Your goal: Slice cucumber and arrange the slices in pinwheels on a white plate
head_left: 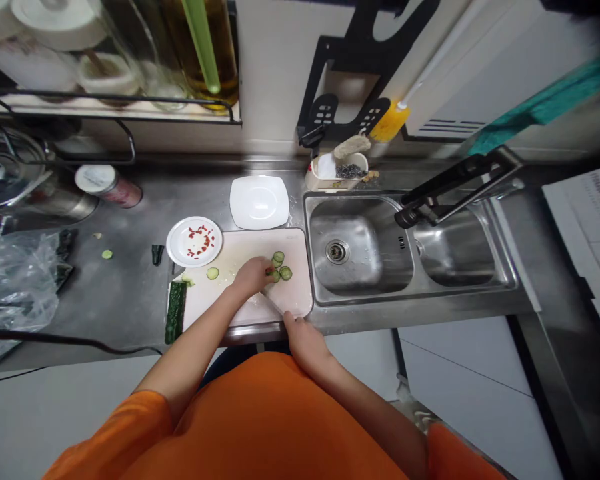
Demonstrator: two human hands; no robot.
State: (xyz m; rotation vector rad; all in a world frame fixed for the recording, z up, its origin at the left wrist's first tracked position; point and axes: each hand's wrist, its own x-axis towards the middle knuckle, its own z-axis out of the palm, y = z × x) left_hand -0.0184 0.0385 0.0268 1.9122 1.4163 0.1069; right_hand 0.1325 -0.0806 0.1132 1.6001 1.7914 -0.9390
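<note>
My left hand (253,276) reaches over the pale pink cutting board (240,243), its fingers closed at a cucumber slice (275,275) beside their tips. A few more cucumber slices (285,272) lie right there. My right hand (306,341) grips a knife (274,303) at the board's front edge; the blade points left and away from me, partly behind my left hand. A single pale slice (213,273) rests farther left on the board. The dark green cucumber piece (175,312) lies across the board's left edge. Small wet bits are scattered about the board's middle.
Behind the board stand a white plate with red pieces (194,235) and a white square dish (259,202). A double sink (363,250) with a black faucet (430,190) is on the right. To the left are a jar (109,185) and a plastic bag (17,287).
</note>
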